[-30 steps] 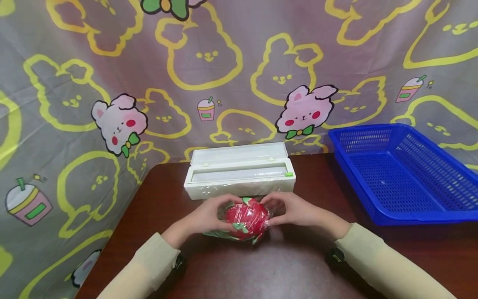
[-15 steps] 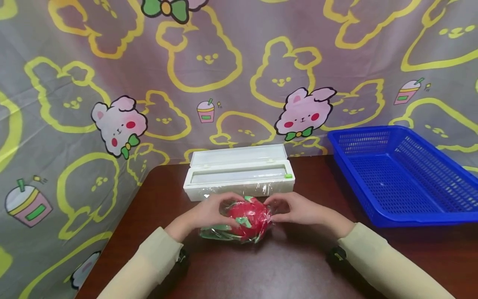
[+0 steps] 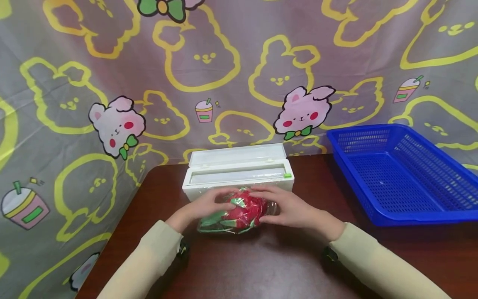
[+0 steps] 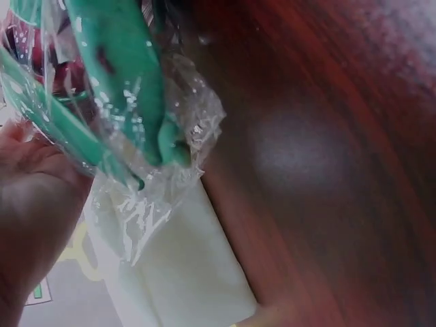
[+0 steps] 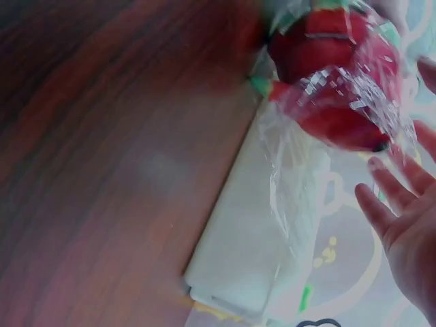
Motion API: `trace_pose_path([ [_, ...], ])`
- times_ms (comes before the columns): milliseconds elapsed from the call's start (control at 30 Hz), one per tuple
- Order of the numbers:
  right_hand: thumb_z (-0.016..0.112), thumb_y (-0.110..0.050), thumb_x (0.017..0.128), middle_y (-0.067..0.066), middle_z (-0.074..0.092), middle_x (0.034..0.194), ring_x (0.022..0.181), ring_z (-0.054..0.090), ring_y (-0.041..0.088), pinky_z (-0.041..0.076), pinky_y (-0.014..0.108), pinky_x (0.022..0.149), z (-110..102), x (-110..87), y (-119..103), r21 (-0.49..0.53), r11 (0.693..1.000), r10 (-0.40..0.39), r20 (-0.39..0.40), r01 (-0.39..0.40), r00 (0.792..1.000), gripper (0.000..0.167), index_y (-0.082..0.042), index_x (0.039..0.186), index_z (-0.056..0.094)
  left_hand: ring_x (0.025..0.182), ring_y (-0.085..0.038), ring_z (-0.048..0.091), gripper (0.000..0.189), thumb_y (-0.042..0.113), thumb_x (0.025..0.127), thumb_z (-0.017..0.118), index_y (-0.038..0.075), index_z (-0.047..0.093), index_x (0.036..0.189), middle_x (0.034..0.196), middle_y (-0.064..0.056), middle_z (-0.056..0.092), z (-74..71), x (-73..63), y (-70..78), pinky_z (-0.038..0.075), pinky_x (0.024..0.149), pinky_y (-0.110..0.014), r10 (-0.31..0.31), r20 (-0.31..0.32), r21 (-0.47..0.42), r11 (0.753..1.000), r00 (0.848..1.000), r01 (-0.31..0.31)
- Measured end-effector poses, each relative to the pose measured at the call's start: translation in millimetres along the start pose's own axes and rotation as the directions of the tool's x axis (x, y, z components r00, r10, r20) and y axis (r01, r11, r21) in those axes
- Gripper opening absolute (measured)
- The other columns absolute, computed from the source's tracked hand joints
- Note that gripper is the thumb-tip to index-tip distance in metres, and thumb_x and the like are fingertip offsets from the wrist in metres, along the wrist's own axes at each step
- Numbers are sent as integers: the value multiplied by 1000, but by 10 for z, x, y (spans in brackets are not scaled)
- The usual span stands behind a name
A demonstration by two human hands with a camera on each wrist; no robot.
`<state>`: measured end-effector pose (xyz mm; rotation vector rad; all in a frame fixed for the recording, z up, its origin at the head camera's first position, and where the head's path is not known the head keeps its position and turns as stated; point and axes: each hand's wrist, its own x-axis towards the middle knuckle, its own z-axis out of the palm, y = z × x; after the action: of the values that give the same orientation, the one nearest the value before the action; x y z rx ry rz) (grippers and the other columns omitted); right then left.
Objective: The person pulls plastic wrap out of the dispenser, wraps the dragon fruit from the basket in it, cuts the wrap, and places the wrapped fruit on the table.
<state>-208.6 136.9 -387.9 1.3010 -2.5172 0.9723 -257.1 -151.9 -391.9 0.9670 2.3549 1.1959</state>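
A red dragon fruit (image 3: 242,214) with green scales is wrapped in clear cling film (image 4: 197,126), which bunches loosely at its ends. My left hand (image 3: 205,205) grips the fruit from the left, thumb on the near side and fingers behind. At the right end, my right hand (image 3: 293,207) has its fingers spread about the fruit, the tips at or close to the film; in the right wrist view they look fairly straight. Just behind the hands stands a white cling film box (image 3: 239,176), lid up, a roll inside. The left fingertips are partly hidden.
A blue plastic basket (image 3: 377,216) stands at the right of the dark brown wooden table (image 3: 257,270). A patterned curtain (image 3: 231,62) hangs behind the table and along its left side. A green slider (image 3: 287,175) sits at the box's right end.
The dragon fruit has turned in my hands and shifted slightly up and left. My right hand has gone from pinching film at the fruit's right end to spreading its fingers around that end.
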Motion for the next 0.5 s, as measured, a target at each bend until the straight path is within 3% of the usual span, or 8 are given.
trace_pose_path([
  [167,82,-27,79,9,46,144,128,46,28,46,42,96,56,78,30,-52,998,-20,48,23,999,72,-10,142,50,120,-20,54,50,32,93,67,16,54,138,129,-1,60,-11,3,-11,47,95,-39,-26,-10,-7,1000,1000,26],
  [300,84,-23,76,10,49,142,128,45,28,45,42,98,53,125,73,-29,999,-31,41,33,999,72,-9,139,53,119,-18,55,54,44,87,71,21,57,134,125,4,62,-12,-46,68,47,95,-40,-53,-99,136,989,994,66],
  [400,85,-22,76,10,51,141,127,47,28,45,42,98,44,145,104,-23,998,-53,33,53,998,70,-7,137,55,118,-18,57,56,46,84,73,18,59,131,124,4,63,-33,-101,147,47,96,-41,37,-188,311,950,981,24],
  [500,85,-21,75,10,52,139,126,48,27,45,41,99,32,158,115,-19,999,-51,31,51,998,68,-7,135,57,122,-17,53,60,42,83,76,14,58,133,130,2,59,-38,-140,217,44,99,-41,149,-211,423,905,966,-47],
])
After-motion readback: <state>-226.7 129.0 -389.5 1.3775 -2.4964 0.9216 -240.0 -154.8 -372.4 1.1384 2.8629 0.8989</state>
